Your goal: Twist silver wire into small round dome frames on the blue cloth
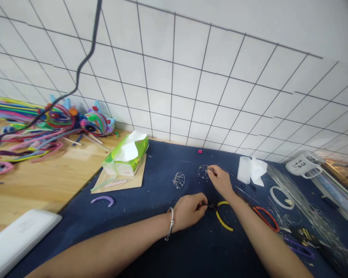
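One thin wire ring [203, 172] lies on the dark blue mat [162, 158], toward the tiled wall [159, 77], and from where I stand the right hand [219, 180] has thumb and fingers pinched on its near edge. The left hand [189, 211] is apart from it, fingertips close together at the nose of the yellow-handled pliers [222, 222]; whether they grip it I can't tell. Wire that fine probably bends under a hard squeeze, so a light hold on the rim seems best, with the pliers kept off the ring. A small wire cage [179, 180] is just left of the ring, where a careless knuckle could knock it. To the right, a white box [243, 170], a loose tissue [258, 172], orange handles [266, 219] and a bundle of wires [304, 200] crowd the right forearm [259, 233].
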Tool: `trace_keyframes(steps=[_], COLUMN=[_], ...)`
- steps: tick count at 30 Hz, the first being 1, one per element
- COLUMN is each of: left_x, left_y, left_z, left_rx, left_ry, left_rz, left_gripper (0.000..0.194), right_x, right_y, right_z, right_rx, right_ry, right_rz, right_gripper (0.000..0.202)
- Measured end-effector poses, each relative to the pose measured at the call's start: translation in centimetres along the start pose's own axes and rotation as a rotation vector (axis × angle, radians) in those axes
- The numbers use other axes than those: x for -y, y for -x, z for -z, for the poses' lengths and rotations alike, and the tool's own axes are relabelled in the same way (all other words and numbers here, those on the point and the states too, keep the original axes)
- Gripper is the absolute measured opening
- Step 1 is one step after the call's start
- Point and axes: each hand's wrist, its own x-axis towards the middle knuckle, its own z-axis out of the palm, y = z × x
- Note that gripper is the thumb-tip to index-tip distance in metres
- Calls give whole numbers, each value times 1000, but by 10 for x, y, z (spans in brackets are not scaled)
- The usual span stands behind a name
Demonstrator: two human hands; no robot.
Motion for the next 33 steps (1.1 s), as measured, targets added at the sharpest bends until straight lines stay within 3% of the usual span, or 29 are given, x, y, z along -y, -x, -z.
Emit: trace_keyframes(steps=[5, 11, 18, 24, 33], left_x=[0, 1, 1, 0, 4], left_y=[0, -1, -1, -1, -2], left_z=[1, 2, 3, 2, 1], left_rx=[18, 32, 37, 52, 58], left_ry=[-2, -10, -28, -51, -82], left_rz=[-3, -10, -21, -13, -63], left_gripper=[13, 14, 14, 16, 15], right_x=[1, -2, -9, -8, -4], right_y=[-32, -62, -34, -16, -31], right_z=[1, 2, -6, 2, 5], right_rx=[99, 73, 158, 198, 156], right_ry=[-43, -117, -175, -205, -184], right_rz=[16, -14, -44, -44, -8], right_gripper=[21, 30, 27, 28, 26])
